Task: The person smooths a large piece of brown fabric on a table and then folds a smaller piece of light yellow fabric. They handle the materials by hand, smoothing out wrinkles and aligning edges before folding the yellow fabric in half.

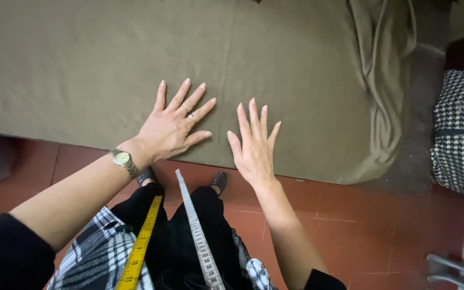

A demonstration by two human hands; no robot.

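A wide sheet of olive-green cloth (98,59) lies spread flat over a table, its near edge hanging just past my wrists. My left hand (174,126) rests palm down on the cloth near that edge, fingers spread, with rings on it and a watch on the wrist. My right hand (254,146) lies flat beside it a little to the right, fingers apart and pointing away from me. Neither hand holds anything. A measuring tape (191,225) hangs from my neck, one strand yellow and one white.
The cloth bunches into folds (385,80) at the table's right end. A black-and-white houndstooth bundle (463,129) sits at the far right. Red floor tiles (382,231) lie below, with my shoes by the table edge and a pale metal frame (449,266) at the bottom right.
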